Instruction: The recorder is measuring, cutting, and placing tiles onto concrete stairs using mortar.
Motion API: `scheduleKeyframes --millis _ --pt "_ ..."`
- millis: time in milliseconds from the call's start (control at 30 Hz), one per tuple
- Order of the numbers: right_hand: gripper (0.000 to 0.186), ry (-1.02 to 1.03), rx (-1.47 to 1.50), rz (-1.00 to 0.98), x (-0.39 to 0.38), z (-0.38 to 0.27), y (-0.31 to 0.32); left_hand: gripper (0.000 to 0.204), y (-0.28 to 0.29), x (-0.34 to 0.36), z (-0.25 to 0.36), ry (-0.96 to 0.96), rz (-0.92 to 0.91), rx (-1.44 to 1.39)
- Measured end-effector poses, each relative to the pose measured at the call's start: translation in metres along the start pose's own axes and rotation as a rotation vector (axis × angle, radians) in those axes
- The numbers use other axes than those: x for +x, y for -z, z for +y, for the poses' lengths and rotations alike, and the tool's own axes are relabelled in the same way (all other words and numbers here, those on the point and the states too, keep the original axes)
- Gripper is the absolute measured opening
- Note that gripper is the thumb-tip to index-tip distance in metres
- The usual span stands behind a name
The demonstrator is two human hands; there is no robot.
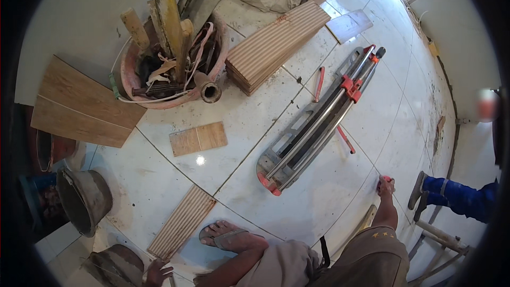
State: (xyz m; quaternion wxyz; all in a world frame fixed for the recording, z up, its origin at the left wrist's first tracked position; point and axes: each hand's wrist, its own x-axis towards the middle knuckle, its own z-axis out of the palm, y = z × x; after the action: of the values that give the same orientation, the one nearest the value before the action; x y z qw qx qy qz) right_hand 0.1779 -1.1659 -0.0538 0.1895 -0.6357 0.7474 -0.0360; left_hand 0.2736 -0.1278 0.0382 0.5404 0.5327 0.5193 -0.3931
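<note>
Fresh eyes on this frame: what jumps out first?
Likely the long tile cutter with its red carriage, lying diagonally right of centre on the white floor. Next, the overfull reddish tub, upper left, beside stacked ribbed panels. At lower right, the right hand holds a small red object.

The floor (319, 202) was covered with smooth, glossy tile; the cutter rails (304, 132) were formed of shiny metal; the ridged tile (181, 222) was matt-faced and rough.

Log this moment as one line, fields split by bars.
Left hand: at near end of ribbed plank, contact unclear | right hand: gripping red object | tile cutter: on floor, unheld
</note>
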Motion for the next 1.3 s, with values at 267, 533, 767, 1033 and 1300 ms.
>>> scheduleKeyframes --millis 267,533,767,1033,1300 --pt "0.073 0.291 -0.419 -0.073 -0.124 -0.068 -0.075 0.04 -0.009 0.032 -0.056 0.031 0.0 -0.095" --pt "0.073 0.393 -0.513 -0.328 -0.218 -0.098 -0.048 0.057 0.035 0.106 -0.08 -0.222 -0.221 0.182" --pt "0.064 1.729 -0.855 -1.559 -0.231 -0.078 -0.094 0.03 -0.024 0.014 -0.02 -0.557 0.108 0.855" --pt "0.069 0.734 -0.552 -2.35 -0.721 -0.259 -0.071 0.037 -0.011 -0.072 -0.055 -0.82 0.18 0.128" --pt "0.05 1.427 -0.433 -2.516 -1.047 -0.101 -0.028 0.094 -0.009 -0.113 -0.057 -1.44 0.345 -0.731"
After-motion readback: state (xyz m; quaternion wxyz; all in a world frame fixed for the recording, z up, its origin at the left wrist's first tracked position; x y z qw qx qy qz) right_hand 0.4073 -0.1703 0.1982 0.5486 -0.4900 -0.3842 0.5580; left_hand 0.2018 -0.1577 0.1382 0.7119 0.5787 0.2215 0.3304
